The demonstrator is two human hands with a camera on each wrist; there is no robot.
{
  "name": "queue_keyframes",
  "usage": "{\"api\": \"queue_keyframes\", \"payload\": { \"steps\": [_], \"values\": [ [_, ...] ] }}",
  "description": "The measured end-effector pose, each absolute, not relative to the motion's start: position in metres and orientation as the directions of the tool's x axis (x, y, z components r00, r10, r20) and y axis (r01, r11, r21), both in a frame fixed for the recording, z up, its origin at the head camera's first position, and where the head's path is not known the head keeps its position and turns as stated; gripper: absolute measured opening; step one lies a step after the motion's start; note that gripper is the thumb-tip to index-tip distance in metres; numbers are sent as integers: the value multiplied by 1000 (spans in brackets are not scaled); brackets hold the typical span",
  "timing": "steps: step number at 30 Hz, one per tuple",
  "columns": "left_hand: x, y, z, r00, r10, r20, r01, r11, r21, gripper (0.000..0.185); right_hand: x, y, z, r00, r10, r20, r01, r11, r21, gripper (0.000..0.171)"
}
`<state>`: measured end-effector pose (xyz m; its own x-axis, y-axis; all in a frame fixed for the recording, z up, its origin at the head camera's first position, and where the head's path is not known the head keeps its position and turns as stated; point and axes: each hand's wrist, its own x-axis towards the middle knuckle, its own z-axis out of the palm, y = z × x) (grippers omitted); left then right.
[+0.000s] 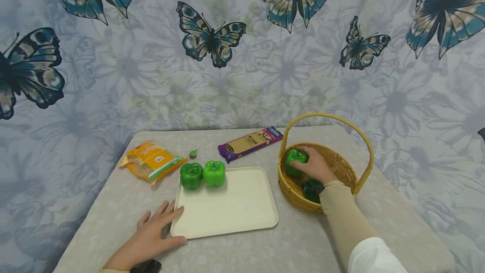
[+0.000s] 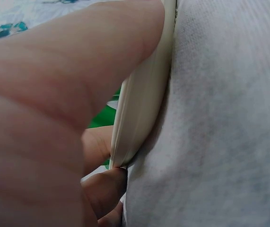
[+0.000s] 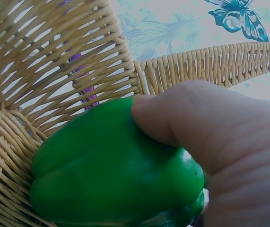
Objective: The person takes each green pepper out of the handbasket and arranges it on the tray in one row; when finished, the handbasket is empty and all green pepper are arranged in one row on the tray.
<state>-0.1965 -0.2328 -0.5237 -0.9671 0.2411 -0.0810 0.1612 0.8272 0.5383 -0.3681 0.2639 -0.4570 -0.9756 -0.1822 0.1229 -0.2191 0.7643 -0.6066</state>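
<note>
In the wicker basket [image 1: 342, 167], my right hand [image 1: 316, 165] grips a green bell pepper [image 3: 106, 165], with the thumb across its side. The pepper lies close to the woven wall in the right wrist view. Beneath my right wrist another dark green object [image 1: 311, 197] shows, mostly hidden. My left hand [image 1: 151, 231] rests at the near left corner of a cream tray [image 1: 235, 205], fingers spread along its left side and thumb at the front edge. Two green bell peppers, a darker one [image 1: 191, 176] and a brighter one [image 1: 214, 174], sit at the tray's far left corner.
An orange and clear plastic food bag [image 1: 153, 161] lies left of the tray. Behind the tray are a small green item with a thin stem [image 1: 193, 153] and a purple and gold packet [image 1: 250, 143]. The basket's tall handle [image 1: 326, 115] arches over its opening.
</note>
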Motion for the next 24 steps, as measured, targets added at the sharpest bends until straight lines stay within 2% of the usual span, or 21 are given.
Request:
{"api": "queue_keyframes", "payload": {
  "steps": [16, 20, 24],
  "values": [
    [-195, -238, -529, -968, 242, -61, 168, 813, 558, 85, -373, 262, -454, -979, -163, 121, -202, 748, -632, 70],
    [-195, -239, -527, -972, 224, -67, 154, 829, 538, 88, -370, 264, -445, -981, -143, 134, -196, 711, -675, 73],
    [-197, -239, -526, -966, 246, -73, 168, 821, 546, 86, -358, 268, -429, -976, -145, 161, -216, 709, -671, 74]
  ]
}}
